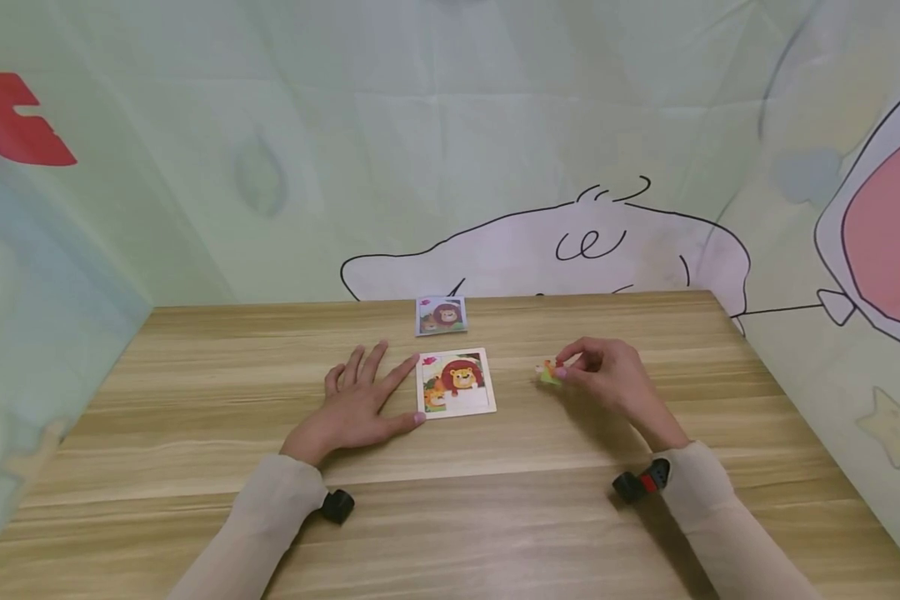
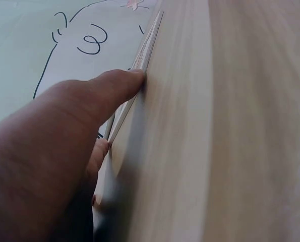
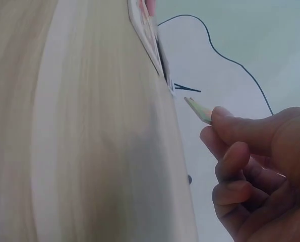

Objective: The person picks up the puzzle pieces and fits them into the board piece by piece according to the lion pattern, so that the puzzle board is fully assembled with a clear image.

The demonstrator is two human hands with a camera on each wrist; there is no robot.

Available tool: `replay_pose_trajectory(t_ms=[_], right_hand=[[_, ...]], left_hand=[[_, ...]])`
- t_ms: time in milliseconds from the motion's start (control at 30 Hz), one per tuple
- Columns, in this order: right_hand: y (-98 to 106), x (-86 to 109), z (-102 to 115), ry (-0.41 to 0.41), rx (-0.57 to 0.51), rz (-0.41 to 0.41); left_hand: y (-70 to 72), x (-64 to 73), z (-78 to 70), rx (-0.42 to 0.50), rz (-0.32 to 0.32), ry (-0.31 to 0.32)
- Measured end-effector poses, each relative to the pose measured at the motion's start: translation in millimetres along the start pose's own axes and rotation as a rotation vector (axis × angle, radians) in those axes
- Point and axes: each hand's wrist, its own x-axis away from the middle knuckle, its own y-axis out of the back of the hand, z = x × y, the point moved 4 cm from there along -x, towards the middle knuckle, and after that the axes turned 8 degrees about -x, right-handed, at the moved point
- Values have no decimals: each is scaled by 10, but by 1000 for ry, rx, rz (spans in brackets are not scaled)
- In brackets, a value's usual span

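Observation:
A square lion jigsaw puzzle (image 1: 457, 383) lies on the table, with a bare white patch at the lower right of its picture. My left hand (image 1: 356, 406) rests beside it with fingers spread; thumb and index fingertips touch its left edge. In the left wrist view the thumb (image 2: 120, 81) lies against the frame's edge. Off to the puzzle's right, my right hand (image 1: 607, 379) pinches a small green and orange puzzle piece (image 1: 548, 372) between thumb and finger. The right wrist view shows that piece (image 3: 200, 110) held above the tabletop.
Behind the puzzle lies a small card (image 1: 441, 316) with a similar lion picture. The wood-grain table (image 1: 495, 517) ends at a printed cloth backdrop (image 1: 420, 167). Each wrist carries a small black camera.

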Motion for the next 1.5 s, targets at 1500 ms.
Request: replay_pose_trajectory(t_ms=[1500], right_hand=[[-736, -158, 371, -74, -197, 158]], left_hand=[[-4, -4, 0, 13, -12, -20]])
